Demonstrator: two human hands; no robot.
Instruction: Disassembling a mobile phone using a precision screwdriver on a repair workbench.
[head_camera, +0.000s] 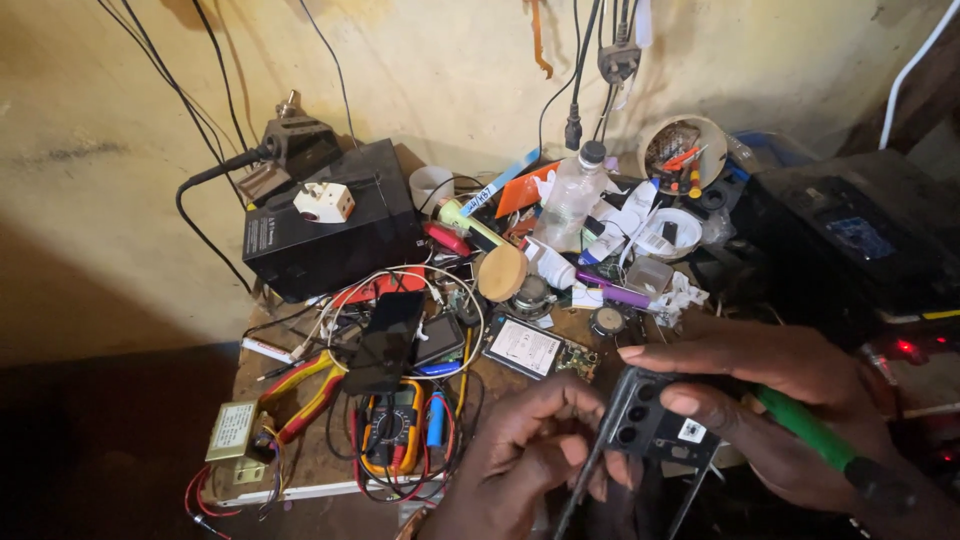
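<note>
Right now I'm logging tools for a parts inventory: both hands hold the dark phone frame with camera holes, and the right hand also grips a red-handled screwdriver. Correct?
One detail is off. In the head view, the screwdriver in the right hand has a green handle, not red. The rest holds: the left hand and the right hand both hold the dark phone frame with camera holes.

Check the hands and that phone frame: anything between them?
Nothing visible. Both hands already grip the dark phone frame: left hand at its lower left edge, right hand over its top, thumb pressing its face. The right hand also holds a green-handled tool.
</note>
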